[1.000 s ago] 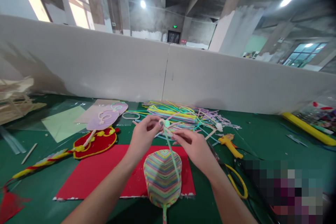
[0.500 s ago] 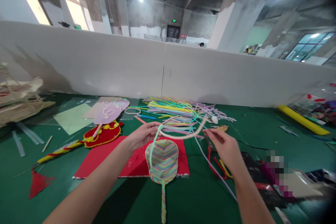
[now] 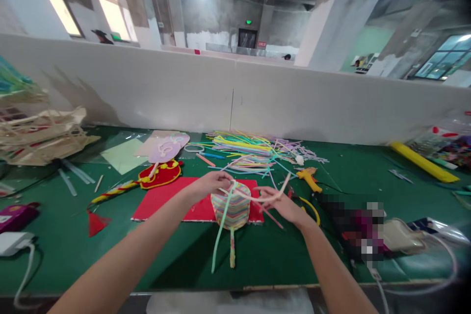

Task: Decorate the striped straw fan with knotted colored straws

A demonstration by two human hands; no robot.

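Note:
My left hand (image 3: 218,184) pinches the spot where a mint-green pipe cleaner (image 3: 221,230) and a cream pipe cleaner (image 3: 285,185) meet. From there the green one hangs down over a pastel-striped fan (image 3: 233,213) with a braided handle. To the right, the cream one curves through the fingers of my right hand (image 3: 277,202), its free end pointing up. Those fingers are partly stretched, with the strand between them. Below both hands, the fan lies partly over a red board (image 3: 165,203). A thin pink strand (image 3: 270,216) lies beside my right hand.
Behind the hands lies a pile of pastel pipe cleaners (image 3: 243,144). A red fan with yellow trim (image 3: 162,175) sits left. On the right are a yellow glue gun (image 3: 309,180), a yellow tube (image 3: 423,162) and a dark case (image 3: 340,221). A white partition (image 3: 165,93) borders the green table.
My right hand has moved left and lower along the cream pipe cleaner, its fingers more spread. The green pipe cleaner now hangs straighter and further down. The view has shifted, showing the table's front edge.

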